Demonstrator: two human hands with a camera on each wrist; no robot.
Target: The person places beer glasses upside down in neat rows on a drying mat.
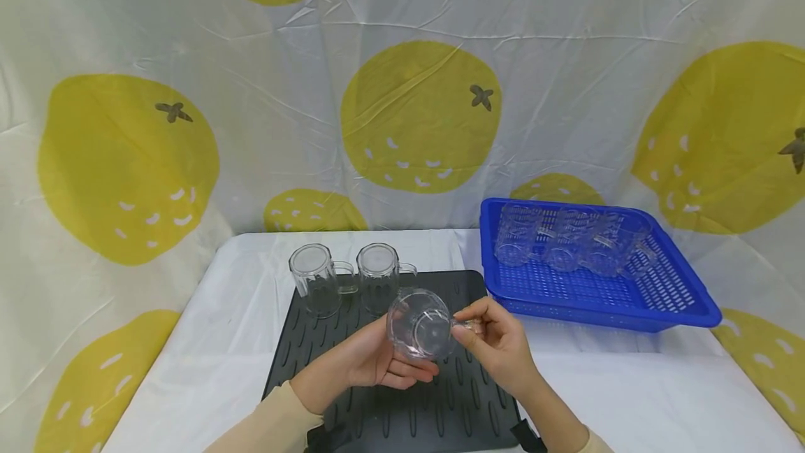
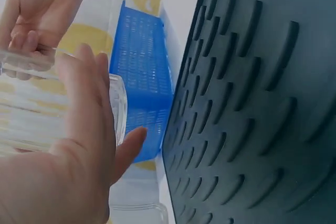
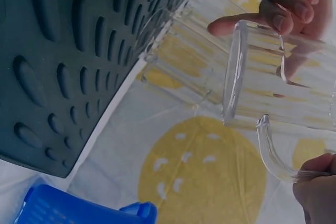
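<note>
Glass mug (image 1: pixel 418 324): up it is, tilted in the air above the black mat (image 1: pixel 402 418), one round end facing the mat's near edge, and no contact with the mat that I can see!
Step in hand: a two-handed hold, as I read it, with the handle (image 3: pixel 269 153) for control and the palm for the weight.
Doing it well: support first, I'd say! Smooth glass may slip, so the palm belongs squarely under the body, the handle bearing little alone, and any tilting wants to be slow and well above the mat's ridges.
Nearer standing mug (image 1: pixel 378 271): by the mat's far edge, just behind the action; a wide swing could well clink glass on glass.
Farther standing mug (image 1: pixel 317 282): at the mat's far left corner, safer by my judgement.
Right hand (image 1: pixel 503 348): lovely, a narrow grip, thumb and fingers pinching the handle on the side towards the mat's right.
Left hand (image 1: pixel 371 362): a loose, wide grip, this one, cradling the mug from below above the mat, fingers stretched rather than wrapped round.
Blue basket (image 1: pixel 591 312): beyond the mat's right side on the white-covered table (image 1: pixel 660 397), with more mugs (image 1: pixel 566 247) inside.
</note>
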